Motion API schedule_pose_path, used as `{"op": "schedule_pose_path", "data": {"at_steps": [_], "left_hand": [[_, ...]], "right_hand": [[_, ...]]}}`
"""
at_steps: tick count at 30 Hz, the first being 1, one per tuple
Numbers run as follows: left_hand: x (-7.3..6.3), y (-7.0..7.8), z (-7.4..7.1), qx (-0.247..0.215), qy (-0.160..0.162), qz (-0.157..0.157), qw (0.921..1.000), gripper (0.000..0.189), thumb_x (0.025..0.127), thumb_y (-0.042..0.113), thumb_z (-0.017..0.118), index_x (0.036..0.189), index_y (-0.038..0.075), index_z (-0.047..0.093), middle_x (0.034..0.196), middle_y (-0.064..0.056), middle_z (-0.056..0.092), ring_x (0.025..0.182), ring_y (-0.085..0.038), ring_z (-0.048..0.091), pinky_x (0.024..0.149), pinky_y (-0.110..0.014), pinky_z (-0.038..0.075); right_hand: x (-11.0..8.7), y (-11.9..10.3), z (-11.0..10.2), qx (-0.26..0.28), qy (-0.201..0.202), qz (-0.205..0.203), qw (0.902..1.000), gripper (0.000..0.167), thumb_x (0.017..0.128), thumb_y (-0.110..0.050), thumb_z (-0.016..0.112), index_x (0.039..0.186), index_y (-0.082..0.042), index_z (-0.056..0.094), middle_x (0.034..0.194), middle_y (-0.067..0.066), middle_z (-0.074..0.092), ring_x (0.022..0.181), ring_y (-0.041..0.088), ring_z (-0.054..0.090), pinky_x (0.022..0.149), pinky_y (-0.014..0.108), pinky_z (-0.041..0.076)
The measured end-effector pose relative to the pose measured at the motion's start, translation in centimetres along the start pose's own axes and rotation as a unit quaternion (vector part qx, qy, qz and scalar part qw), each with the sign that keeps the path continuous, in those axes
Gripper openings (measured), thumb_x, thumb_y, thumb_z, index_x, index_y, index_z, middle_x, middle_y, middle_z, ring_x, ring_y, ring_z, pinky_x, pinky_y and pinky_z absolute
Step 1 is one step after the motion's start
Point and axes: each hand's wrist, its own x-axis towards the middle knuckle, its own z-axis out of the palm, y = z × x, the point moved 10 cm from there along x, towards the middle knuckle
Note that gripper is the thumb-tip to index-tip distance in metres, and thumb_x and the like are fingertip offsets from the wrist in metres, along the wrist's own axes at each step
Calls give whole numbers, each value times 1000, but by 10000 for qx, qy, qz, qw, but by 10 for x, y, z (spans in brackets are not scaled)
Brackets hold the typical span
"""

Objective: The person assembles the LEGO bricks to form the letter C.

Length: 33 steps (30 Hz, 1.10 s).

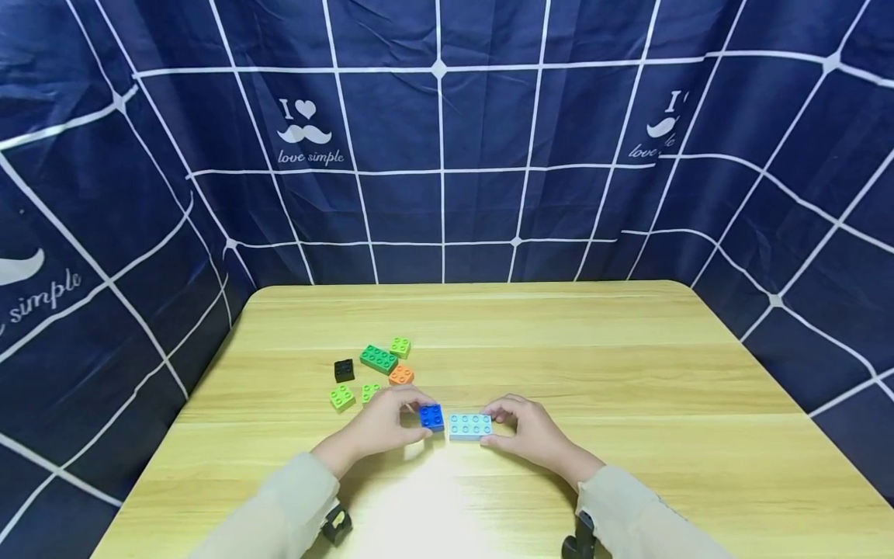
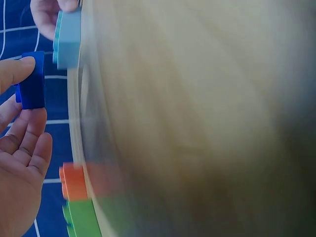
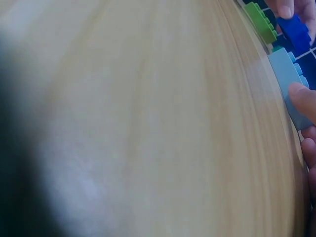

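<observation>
My left hand (image 1: pixel 386 420) pinches a dark blue toy building brick (image 1: pixel 431 418) between thumb and fingertips, its studs facing up. In the left wrist view that blue brick (image 2: pixel 33 81) is lifted off the wooden surface. Just to its right, a light blue brick (image 1: pixel 470 426) with two rows of studs lies lengthwise on the table. My right hand (image 1: pixel 528 435) grips its right end, thumb on the near side and fingers on the far side. A narrow gap separates the two bricks in the head view.
Left of centre on the wooden table (image 1: pixel 594 349) are loose bricks: a dark green one (image 1: pixel 379 359), an orange one (image 1: pixel 401 375), a black one (image 1: pixel 344 370) and several lime ones (image 1: pixel 342 398). My left hand partly covers one lime brick. A navy curtain (image 1: pixel 482 116) hangs behind.
</observation>
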Motion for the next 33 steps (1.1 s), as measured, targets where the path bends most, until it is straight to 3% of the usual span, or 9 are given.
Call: {"op": "schedule_pose_path", "data": {"at_steps": [23,33], "left_hand": [[45,43,48,-117,-454,282,9985,37,77,15,79,111,7,68,101,5,62,91,-5,56,84,-22,46],[53,46,57,90,-568,214,9981,41,76,18,81,113,8,68,101,6,61,90,-4,57,82,-18,46]], "right_hand": [[0,-6,-2,63,66,-484,9988,31,75,-26,82,100,-15,68,96,-10,62,84,9,58,77,31,51],[0,-6,-3,170,29,-478,9987,32,77,-27,81,103,-14,68,98,-8,63,84,9,58,75,28,51]]}}
